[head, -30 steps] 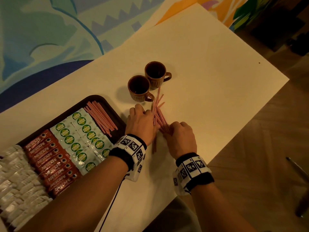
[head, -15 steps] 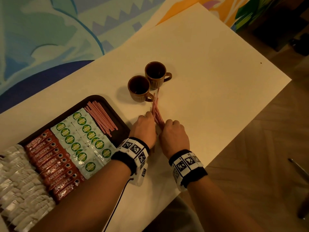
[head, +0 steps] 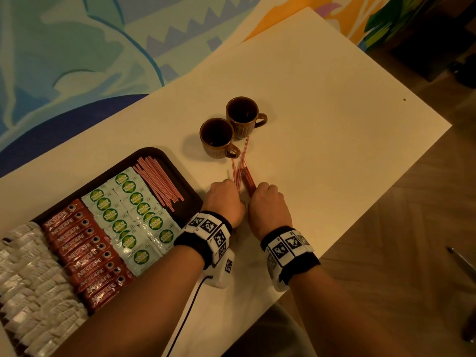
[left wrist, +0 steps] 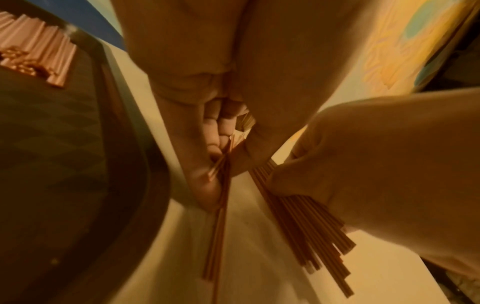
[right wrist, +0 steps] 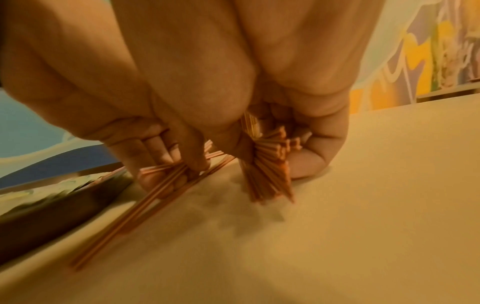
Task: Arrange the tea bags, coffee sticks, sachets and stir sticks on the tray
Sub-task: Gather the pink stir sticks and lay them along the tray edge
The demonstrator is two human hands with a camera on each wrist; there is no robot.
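Note:
Loose red-and-white stir sticks (head: pixel 242 171) lie on the table just right of the dark tray (head: pixel 154 150). My left hand (head: pixel 225 199) pinches a few of them (left wrist: pixel 221 185) against the table. My right hand (head: pixel 268 202) grips a thicker bundle (right wrist: pixel 270 164), its fingers curled round it. The two hands sit side by side, almost touching. On the tray, from left to right, lie white tea bags (head: pixel 28 279), red Nescafe coffee sticks (head: pixel 85 251), green-and-white sachets (head: pixel 131 210) and a neat row of stir sticks (head: pixel 159 181).
Two brown cups (head: pixel 217 136) (head: pixel 243 115) stand just beyond the loose sticks, whose far tips reach the nearer cup's handle. The table's near edge (head: pixel 322 258) runs close behind my right wrist. A cable (head: pixel 188 310) hangs from my left wrist.
Both hands drew toward each other and slightly back. The fanned-out sticks are gathered into two tighter bunches, one in each hand.

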